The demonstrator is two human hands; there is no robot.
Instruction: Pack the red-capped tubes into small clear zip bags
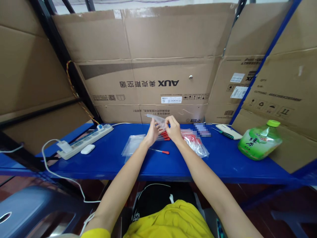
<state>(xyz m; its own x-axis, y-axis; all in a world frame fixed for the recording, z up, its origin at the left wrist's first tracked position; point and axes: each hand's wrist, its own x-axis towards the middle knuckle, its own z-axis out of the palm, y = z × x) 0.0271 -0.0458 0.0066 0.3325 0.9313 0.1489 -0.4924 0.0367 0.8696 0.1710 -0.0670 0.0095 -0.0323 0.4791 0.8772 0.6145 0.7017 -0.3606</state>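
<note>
Between my two hands, above the blue tabletop, is a clear plastic bag [158, 120]. My left hand [152, 133] holds its left part, with the thumb up and the fingers behind. At the bag's right end my right hand [173, 129] pinches the film. Beneath the hands lie several red-bulbed droppers [165, 135], partly hidden by my fingers. A single dropper [164, 152] rests nearer to me, its red bulb pointing right. Flat clear bags [132, 145] are stacked to the left. Right of my right wrist is a pile of clear bags with red-ended contents [195, 143].
On the left of the blue table [163, 168] are a white power strip [86, 142] and a white case [87, 149]. To the right stand a green drink bottle [260, 140], a screwdriver [224, 133] and a white flat object [230, 131]. Cardboard [153, 43] walls the back and sides.
</note>
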